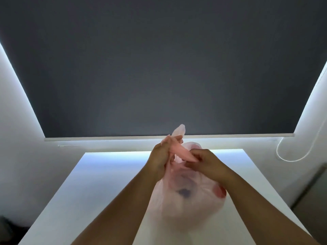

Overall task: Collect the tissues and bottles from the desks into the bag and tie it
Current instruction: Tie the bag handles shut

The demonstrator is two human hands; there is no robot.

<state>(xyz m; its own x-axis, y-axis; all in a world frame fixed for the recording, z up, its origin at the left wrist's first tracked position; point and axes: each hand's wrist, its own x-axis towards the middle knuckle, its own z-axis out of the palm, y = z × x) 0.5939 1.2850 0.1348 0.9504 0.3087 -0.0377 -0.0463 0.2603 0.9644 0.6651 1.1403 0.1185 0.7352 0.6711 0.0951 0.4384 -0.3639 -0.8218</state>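
Observation:
A thin pink plastic bag (187,200) stands full on the white desk (88,191) in front of me. Pale crumpled shapes, a dark blotch and a reddish round form show blurred through its wall. Its gathered top ends are twisted into strips above the bulge. My left hand (161,156) is shut on one strip, whose tip sticks up past my fingers. My right hand (205,161) pinches the other strip, which crosses over toward the left hand. Both hands meet just above the bag's mouth.
A dark grey roller blind (159,68) fills the wall behind the desk, with light leaking around its edges. A white bead cord (290,156) hangs at the right. A grey panel (313,191) stands low on the right, beside the desk.

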